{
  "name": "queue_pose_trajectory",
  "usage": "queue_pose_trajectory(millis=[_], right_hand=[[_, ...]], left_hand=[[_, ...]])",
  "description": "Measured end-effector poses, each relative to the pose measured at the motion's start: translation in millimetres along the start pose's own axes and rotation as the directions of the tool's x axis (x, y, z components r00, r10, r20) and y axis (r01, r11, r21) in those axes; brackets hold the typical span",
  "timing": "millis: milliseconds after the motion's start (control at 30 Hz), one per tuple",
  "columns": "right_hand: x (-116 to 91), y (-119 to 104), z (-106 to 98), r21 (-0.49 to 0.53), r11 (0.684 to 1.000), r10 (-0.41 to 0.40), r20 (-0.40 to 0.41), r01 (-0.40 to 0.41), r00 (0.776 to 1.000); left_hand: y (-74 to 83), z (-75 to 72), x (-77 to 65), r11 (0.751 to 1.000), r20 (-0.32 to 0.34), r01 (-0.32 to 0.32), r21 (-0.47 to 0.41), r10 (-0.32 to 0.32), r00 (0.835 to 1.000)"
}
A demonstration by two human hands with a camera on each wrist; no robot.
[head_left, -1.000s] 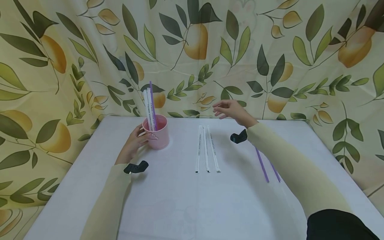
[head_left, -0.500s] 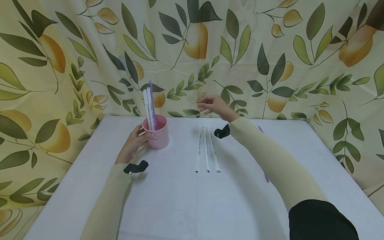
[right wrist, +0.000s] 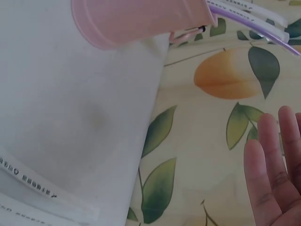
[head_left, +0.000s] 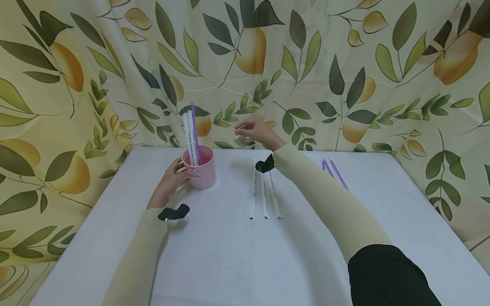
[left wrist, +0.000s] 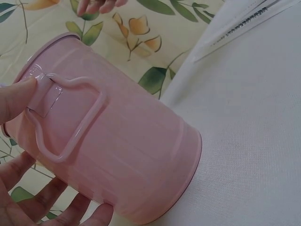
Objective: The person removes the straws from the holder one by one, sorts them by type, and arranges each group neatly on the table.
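Note:
My left hand [head_left: 170, 183] holds a pink metal pail [head_left: 205, 175] near its rim at the left rear of the table. In the left wrist view, the thumb presses by the wire handle [left wrist: 89, 129] and the fingers curve around the pail's side. White paper-wrapped straws [head_left: 190, 138] and a purple straw [head_left: 194, 123] lean upright inside it. To the right of the pail, my right hand [head_left: 257, 131] is raised over the table's far edge. In the right wrist view its fingers [right wrist: 267, 155] extend loosely, holding nothing.
Three wrapped straws [head_left: 264, 199] lie side by side mid-table, their far ends partly covered by the right wrist's black band [head_left: 265, 164]. Purple straws [head_left: 338, 173] lie farther right, partly behind the right sleeve [head_left: 325, 193]. A patterned curtain [head_left: 245, 85] hangs behind the white table [head_left: 214, 255].
My right hand has moved left, from right of the wrapped straws toward the pail, uncovering the far ends of the purple straws. My left hand stays on the pail.

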State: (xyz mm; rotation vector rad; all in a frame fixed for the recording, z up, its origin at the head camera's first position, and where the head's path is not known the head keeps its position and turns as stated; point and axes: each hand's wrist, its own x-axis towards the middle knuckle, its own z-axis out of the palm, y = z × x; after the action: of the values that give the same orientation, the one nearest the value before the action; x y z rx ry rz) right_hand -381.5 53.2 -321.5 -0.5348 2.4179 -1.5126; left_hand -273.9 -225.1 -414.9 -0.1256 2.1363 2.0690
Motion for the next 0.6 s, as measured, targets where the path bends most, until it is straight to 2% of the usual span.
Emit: queue_pose_trajectory(millis=[200, 467, 600], right_hand=[[10.7, -3.0, 10.9, 0.001, 1.0, 0.01, 0.016, -0.01, 1.0], [17.4, -10.6, 23.7, -0.016, 1.0, 0.022, 0.0, -0.022, 1.0], [23.4, -11.5, 29.9, -0.019, 1.0, 0.008, 0.016, -0.008, 1.0]], left_hand=[[-0.6, -1.0, 0.4, 1.0, 0.004, 0.0, -0.015, 0.001, 1.0], [20.6, 5.4, -16.5, 0.999, 0.021, 0.022, -0.025, -0.021, 1.0], [17.3, 3.9, -12.9, 0.999, 0.014, 0.029, -0.026, -0.029, 0.999]])
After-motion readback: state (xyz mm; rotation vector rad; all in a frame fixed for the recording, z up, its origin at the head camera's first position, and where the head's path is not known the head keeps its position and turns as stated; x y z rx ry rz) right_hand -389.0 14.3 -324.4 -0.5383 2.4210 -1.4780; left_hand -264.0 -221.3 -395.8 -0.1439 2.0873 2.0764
